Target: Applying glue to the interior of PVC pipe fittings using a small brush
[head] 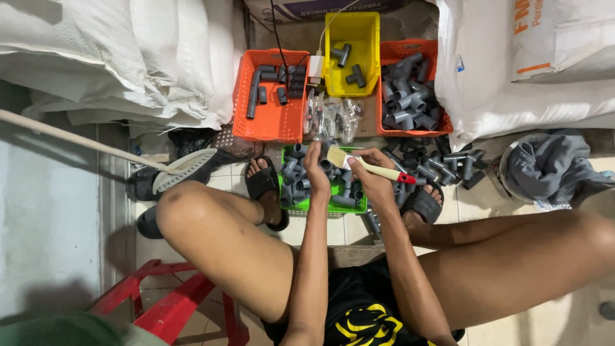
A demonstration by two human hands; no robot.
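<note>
Head view, looking down at a seated person. The landmark is the green basket [318, 206], which sits on the tiled floor between the person's two sandalled feet and holds grey pipe fittings.

Left hand [316, 170]: positioned over the green basket, fingers closed around a grey pipe fitting [325, 165]. The fitting is mostly covered by the fingers, so its shape cannot be determined.

Right hand [373, 174]: positioned over the right part of the green basket, fingers closed around the handle of a paintbrush [366, 165]. The handle is pale with a red end that points away to the right. The bristles point left and meet the fitting held in the left hand.

Beyond the green basket, from left to right:
- an orange basket [272, 122] holding a few dark pipe pieces;
- a bundle of clear plastic bags [333, 117], directly beyond the green basket;
- a yellow bin [351, 54] holding a few grey fittings, beyond the bags;
- a second orange basket [410, 90], filled with grey fittings.

To the right of the green basket, a loose pile of fittings [442, 163] lies on the floor. Further right is a bucket [506, 168] with grey cloth in it. White sacks [115, 57] are stacked left of the orange basket. A red stool [173, 307] stands near the person's left leg.
</note>
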